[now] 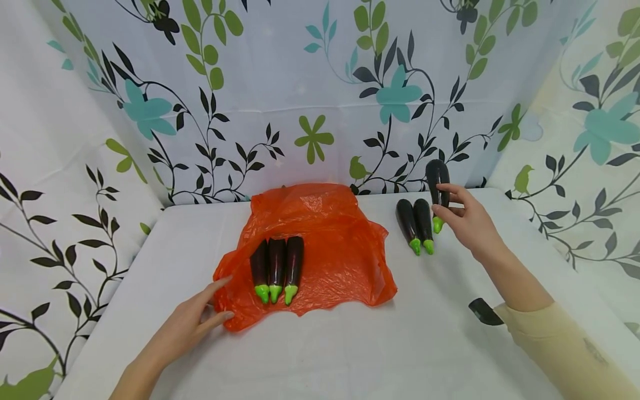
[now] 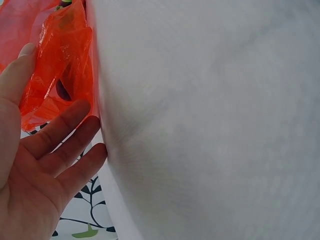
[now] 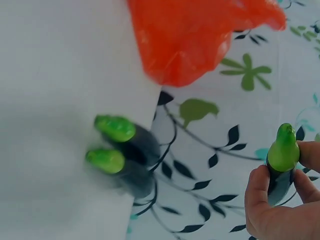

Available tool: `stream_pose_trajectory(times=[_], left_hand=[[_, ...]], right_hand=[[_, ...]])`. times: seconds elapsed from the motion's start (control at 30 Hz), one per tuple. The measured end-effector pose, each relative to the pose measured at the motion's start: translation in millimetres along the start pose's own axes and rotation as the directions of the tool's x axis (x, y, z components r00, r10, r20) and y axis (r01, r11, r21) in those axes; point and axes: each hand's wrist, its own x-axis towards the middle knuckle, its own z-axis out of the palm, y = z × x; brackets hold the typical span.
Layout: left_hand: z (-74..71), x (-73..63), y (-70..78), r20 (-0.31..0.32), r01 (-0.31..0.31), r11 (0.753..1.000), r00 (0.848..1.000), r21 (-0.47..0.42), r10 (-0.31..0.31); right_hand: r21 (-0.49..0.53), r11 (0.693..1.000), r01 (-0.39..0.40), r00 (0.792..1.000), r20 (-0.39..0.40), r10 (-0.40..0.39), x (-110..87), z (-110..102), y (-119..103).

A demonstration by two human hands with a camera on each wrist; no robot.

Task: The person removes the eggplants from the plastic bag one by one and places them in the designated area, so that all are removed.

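My right hand pinches a dark eggplant with a green stem end, raised above the table. Just left of it, two more eggplants lie side by side on the white surface. An orange plastic bag is spread at the middle, with three eggplants in a row on its left part, green ends toward me. At the bag's left edge is my left hand, its fingers spread and holding nothing. In the left wrist view those fingers are loosely extended beside the orange plastic.
A white table spans the lower view. Patterned curtains with leaves and flowers hang behind it and along both sides. A small dark object is attached near the right sleeve.
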Motion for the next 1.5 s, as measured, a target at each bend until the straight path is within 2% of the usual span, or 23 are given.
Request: stream_pose_trajectory(times=[0.5,0.77,1.0,1.5], left_hand=[[2.7,-0.9,-1.0,-0.007,-0.005,1.0,1.0,-0.003,0.005],[3.0,-1.8,-0.5,-0.016,0.003,1.0,1.0,-0.003,-0.003],[4.1,-2.4,-1.2,-0.025,-0.007,1.0,1.0,0.005,0.007],[3.5,-1.9,-1.2,-0.026,-0.008,1.0,1.0,0.005,0.008]], right_hand=[[0.016,0.993,-0.121,0.989,0.085,0.119,30.0,-8,68],[-0.049,0.983,-0.176,0.976,0.123,0.181,42.3,-5,90],[-0.129,0.977,-0.167,0.969,0.16,0.187,46.7,-1,100],[-0.145,0.975,-0.167,0.963,0.189,0.193,48.9,5,105]])
